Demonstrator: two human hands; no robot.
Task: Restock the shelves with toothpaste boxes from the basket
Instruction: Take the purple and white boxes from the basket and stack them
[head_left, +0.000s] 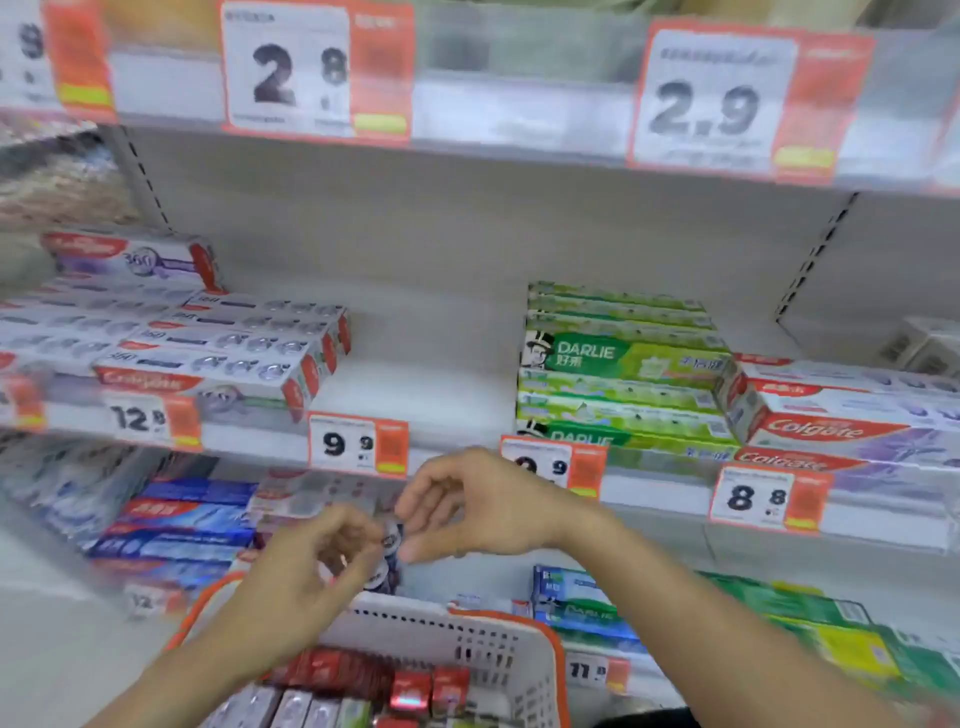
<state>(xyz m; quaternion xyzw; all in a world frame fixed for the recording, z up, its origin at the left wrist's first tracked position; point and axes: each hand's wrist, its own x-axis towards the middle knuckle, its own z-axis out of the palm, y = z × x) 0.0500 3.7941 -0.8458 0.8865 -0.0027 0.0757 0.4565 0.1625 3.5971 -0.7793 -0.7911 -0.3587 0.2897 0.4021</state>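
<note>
Between both hands, above the basket's far rim: toothpaste box (387, 558), mostly hidden by fingers and blurred; visible part running near upright, long axis roughly vertical, lower end dipping toward the basket; which end is up cannot be told.

Left hand (311, 564): reaching up from lower left, fingers curling round the box's left side, gripping it.

Right hand (467, 506): coming in from the right, wrist bent, thumb and fingertips closing toward the box's upper end; actual contact too blurred to tell.

Basket (457, 631): white perforated wall with orange rim and handle, sitting at the bottom centre, carrying more boxes standing on end, red ones (415, 688) and silver-grey ones (291, 709).

Middle shelf (441, 415): bare white stretch lying directly above the hands, flanked by white Colgate boxes (218, 358) stacking lengthwise at left and green Darlie boxes (623, 369) stacking at right, further Colgate boxes (841, 421) just beside those.

Shelf edge: orange-and-white price tag (358, 444) reading 9.9, hanging just above the right hand.

Lower shelf, left: blue boxes (182, 525) lying flat.
</note>
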